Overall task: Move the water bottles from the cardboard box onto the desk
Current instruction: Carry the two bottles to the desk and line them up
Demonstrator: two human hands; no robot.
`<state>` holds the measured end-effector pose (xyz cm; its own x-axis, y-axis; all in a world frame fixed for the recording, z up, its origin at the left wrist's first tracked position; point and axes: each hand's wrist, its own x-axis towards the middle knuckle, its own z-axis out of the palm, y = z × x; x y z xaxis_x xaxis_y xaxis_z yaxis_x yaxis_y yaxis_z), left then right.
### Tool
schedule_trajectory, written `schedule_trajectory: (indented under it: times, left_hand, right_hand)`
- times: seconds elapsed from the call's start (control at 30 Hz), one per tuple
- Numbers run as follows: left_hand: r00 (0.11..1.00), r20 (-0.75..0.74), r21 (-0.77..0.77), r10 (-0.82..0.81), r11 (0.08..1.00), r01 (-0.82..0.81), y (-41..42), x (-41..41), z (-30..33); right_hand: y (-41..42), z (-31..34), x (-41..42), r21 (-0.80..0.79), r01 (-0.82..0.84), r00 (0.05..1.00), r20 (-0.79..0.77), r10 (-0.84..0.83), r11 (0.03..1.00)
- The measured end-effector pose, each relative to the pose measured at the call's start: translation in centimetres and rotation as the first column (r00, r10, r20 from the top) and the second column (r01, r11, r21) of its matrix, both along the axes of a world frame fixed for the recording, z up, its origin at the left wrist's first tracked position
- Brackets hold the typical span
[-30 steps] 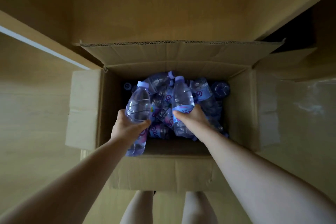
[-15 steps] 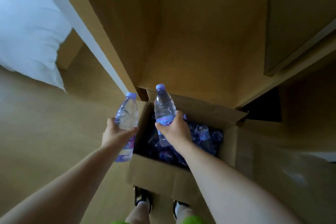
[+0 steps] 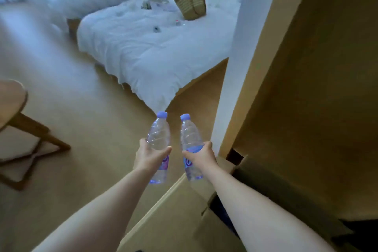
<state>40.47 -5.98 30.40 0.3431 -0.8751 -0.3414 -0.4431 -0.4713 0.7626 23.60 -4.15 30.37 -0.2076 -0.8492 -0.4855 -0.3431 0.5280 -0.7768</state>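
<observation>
I hold one clear plastic purple-capped water bottle (image 3: pixel 158 143) in my left grip (image 3: pixel 150 156), another (image 3: pixel 191 145) in my right grip (image 3: pixel 201 155), both upright at mid-body for easy setting down.

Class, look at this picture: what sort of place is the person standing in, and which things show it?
Probably a bedroom, perhaps a hotel room: a bed with white bedding, a woven bag lying on it, and a wooden chair nearby.

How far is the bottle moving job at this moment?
Done: no bottle is seen on a desk yet. In hand: the left hand holds one water bottle, the right hand holds a second bottle, both clear of the cardboard box. Left: setting both down; the desk is out of view.
</observation>
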Motion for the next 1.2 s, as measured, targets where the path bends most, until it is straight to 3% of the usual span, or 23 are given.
schedule_trajectory:
  times: [0.13, 0.4, 0.53, 0.67, 0.73, 0.9, 1.2]
  left_hand:
    - [0.997, 0.035, 0.026, 0.075, 0.997, -0.076, -0.6, 11.0, 2.1]
    - [0.965, 0.028, 0.021, 0.262, 0.965, -0.263, -1.3, 27.9, 6.0]
    - [0.931, -0.025, -0.020, 0.364, 0.931, -0.365, -2.6, 32.2, 7.5]
    - [0.906, -0.040, -0.003, 0.420, 0.907, -0.421, -5.1, 35.2, 8.0]
    - [0.902, -0.042, -0.008, 0.430, 0.902, -0.431, -6.9, 36.7, 8.1]
    - [0.873, -0.010, -0.013, 0.487, 0.873, -0.487, -14.1, 40.8, 8.4]
    - [0.813, -0.035, -0.122, 0.581, 0.805, -0.580, -31.6, 45.4, 11.4]
  right_hand:
    - [-2.7, 1.1, 9.6, 0.028, -0.101, 0.995, -0.004, 0.101, 0.995]
    - [-7.2, 5.0, 25.1, -0.154, -0.183, 0.966, 0.158, 0.207, 0.971]
    - [-10.2, 7.0, 30.0, -0.206, -0.298, 0.940, 0.107, 0.324, 0.932]
    - [-13.6, 7.8, 34.1, -0.203, -0.470, 0.880, -0.182, 0.438, 0.859]
    - [-15.6, 7.7, 36.0, -0.194, -0.506, 0.855, -0.243, 0.458, 0.841]
    - [-23.6, 7.0, 40.5, -0.260, -0.499, 0.866, -0.194, 0.461, 0.827]
    - [-42.1, 9.6, 47.8, -0.425, -0.596, 0.796, -0.206, 0.569, 0.681]
